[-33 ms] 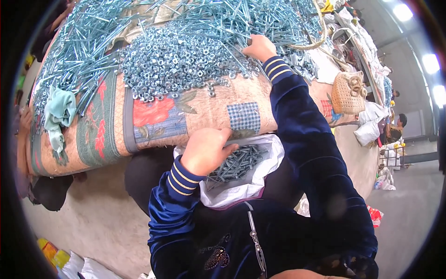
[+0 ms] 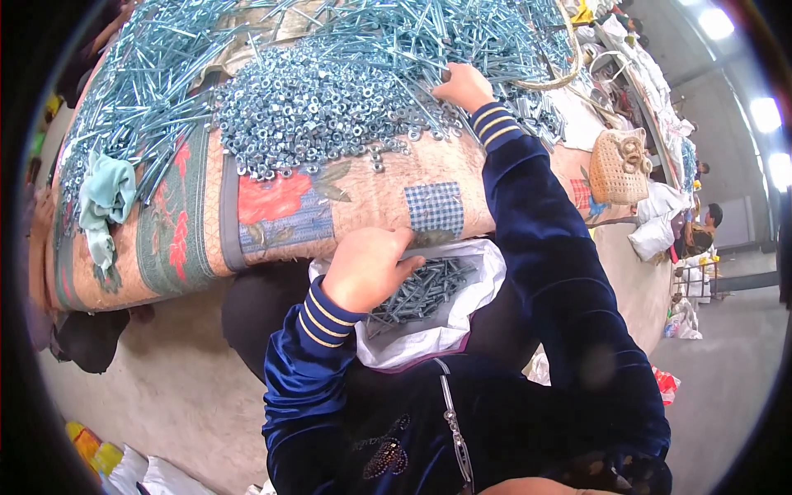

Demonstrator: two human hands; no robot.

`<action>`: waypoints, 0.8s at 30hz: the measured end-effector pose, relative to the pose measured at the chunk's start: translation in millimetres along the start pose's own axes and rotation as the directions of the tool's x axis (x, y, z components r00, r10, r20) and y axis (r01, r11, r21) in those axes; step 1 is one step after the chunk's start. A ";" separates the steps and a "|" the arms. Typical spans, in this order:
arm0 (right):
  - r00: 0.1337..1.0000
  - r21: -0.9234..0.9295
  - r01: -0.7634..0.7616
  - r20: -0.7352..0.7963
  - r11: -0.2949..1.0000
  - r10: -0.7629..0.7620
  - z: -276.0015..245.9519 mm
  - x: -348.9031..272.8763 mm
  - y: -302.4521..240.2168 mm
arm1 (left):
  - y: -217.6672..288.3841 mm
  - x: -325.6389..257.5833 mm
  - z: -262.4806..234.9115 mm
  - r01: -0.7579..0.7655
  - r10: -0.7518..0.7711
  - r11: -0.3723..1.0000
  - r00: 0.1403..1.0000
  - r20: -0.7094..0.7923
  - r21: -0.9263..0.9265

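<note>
Silvery steel bolts (image 2: 425,289) lie in a white plastic bag (image 2: 429,338) directly under the curled fingers (image 2: 404,266) of the left hand (image 2: 367,268); whether they grip any, I cannot tell. The right hand (image 2: 464,85), fingers bent down, presses on the heap of small metal nuts (image 2: 322,103) on the patterned counter (image 2: 363,202).

bolts (image 2: 421,290) silver-blue | bag (image 2: 429,342) white | sleeves (image 2: 536,239) navy w/ gold stripes | cloth (image 2: 280,206) floral red/green/tan | rag (image 2: 106,198) teal
</note>
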State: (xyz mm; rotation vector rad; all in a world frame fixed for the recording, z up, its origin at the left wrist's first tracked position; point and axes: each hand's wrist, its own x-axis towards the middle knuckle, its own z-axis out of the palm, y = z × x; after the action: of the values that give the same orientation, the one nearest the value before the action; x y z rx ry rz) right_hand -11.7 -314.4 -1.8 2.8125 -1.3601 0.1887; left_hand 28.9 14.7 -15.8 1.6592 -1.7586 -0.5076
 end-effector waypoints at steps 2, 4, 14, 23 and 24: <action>1.000 -0.008 -0.027 -0.011 1.000 0.027 2.4 -3.5 -1.6 | 1.1 -0.5 -0.3 -0.013 0.013 1.000 1.000 -0.003 -0.001; 0.997 -0.015 -0.073 0.027 0.997 0.073 -0.6 -0.1 -5.1 | 1.5 -0.5 1.0 0.012 -0.012 1.000 1.000 -0.008 -0.010; 0.954 0.377 0.007 0.275 0.926 -0.119 -22.6 -26.6 36.3 | -4.6 -2.0 3.8 -0.028 0.027 0.999 0.999 -0.028 -0.026; 0.981 0.528 0.160 -0.180 0.834 -0.074 -40.1 -112.3 52.2 | 3.9 6.5 3.7 0.018 -0.019 0.994 1.000 -0.001 -0.107; 0.968 0.597 0.185 -0.248 0.780 -0.040 -38.0 -122.1 46.1 | 2.7 5.7 4.9 0.045 -0.046 0.991 0.999 -0.003 -0.129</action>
State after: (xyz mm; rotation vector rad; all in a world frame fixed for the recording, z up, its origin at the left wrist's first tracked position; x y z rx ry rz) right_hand -126.7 -245.4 20.2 3.2123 -1.2385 1.1082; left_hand 23.7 8.7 -16.3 1.6123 -1.6510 -0.6229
